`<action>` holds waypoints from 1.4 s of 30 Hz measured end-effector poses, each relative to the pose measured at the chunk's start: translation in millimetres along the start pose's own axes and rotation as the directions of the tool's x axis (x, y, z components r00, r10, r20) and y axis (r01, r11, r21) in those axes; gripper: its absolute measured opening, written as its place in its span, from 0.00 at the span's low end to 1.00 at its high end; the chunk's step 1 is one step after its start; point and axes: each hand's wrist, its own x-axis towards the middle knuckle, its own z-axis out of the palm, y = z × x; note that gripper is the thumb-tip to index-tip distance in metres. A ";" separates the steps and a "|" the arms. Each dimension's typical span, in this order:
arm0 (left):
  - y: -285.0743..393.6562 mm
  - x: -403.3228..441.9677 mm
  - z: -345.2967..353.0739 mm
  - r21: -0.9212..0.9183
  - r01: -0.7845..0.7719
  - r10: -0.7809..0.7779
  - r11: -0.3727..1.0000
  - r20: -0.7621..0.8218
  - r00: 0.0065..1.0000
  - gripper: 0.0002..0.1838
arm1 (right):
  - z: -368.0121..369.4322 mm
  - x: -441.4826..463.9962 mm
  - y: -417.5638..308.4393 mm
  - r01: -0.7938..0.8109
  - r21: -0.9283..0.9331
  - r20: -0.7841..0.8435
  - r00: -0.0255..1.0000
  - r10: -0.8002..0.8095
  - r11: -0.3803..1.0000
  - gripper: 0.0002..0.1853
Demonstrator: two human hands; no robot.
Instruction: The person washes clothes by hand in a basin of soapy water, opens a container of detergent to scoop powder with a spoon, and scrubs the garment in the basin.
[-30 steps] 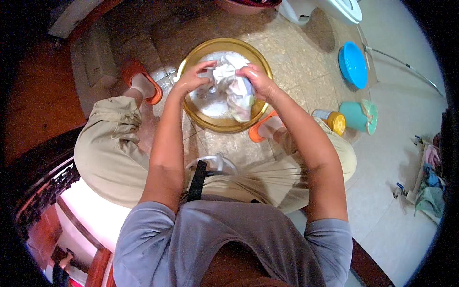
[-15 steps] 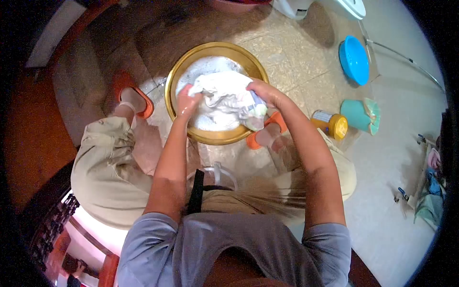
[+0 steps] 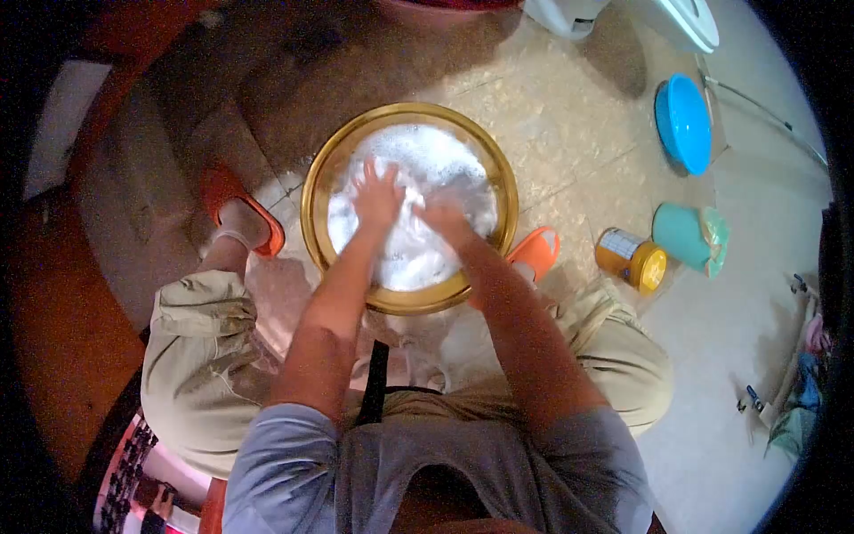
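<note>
A gold-coloured basin (image 3: 313, 169) stands on the floor between my feet, filled with white, sudsy water (image 3: 422, 147). In it lies a wet white cloth (image 3: 416, 254), largely merged with the foam, so its outline is hard to make out. My left hand (image 3: 378, 194) presses down into the basin on the cloth and suds, fingers spread. Just to its right, my right hand (image 3: 442, 218) is low over the cloth, smeared by motion; its fingers are too blurred to read.
Orange slippers (image 3: 269, 233) are on my feet on either side of the basin. To the right are a yellow canister (image 3: 630, 260), a teal bin (image 3: 680, 236) and a blue basin (image 3: 685, 123) by the wall. A white container (image 3: 560, 13) stands at the top.
The cloth, held up between both hands before, is now down in the sudsy water. My left hand has let go and spread its fingers; both hands have come closer together.
</note>
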 end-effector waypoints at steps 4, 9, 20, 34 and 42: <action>-32.5 43.7 37.3 -0.444 -0.038 0.030 0.895 -0.026 0.999 0.20 | 3.4 31.4 -0.3 -0.155 0.518 -0.093 0.967 0.236 0.841 0.21; -13.1 16.4 -25.2 -0.517 0.422 0.318 -0.745 0.281 0.905 0.18 | -36.9 -28.4 -71.0 0.604 0.196 -0.473 0.748 -0.465 0.772 0.14; 14.3 -19.8 -50.9 -0.994 0.110 -0.309 0.023 0.098 0.946 0.05 | -19.9 3.7 0.6 0.217 0.123 -0.364 0.918 -0.159 0.968 0.19; 1.4 23.4 -18.1 -0.900 0.425 -0.322 -0.100 0.433 0.842 0.25 | 46.8 48.8 36.6 -0.063 0.056 -0.196 0.978 0.073 0.996 0.18; -0.4 -0.5 -25.8 -0.646 0.339 0.082 -0.684 0.394 0.915 0.28 | -40.6 -59.6 -101.0 0.525 0.171 -0.277 0.838 -0.470 0.834 0.13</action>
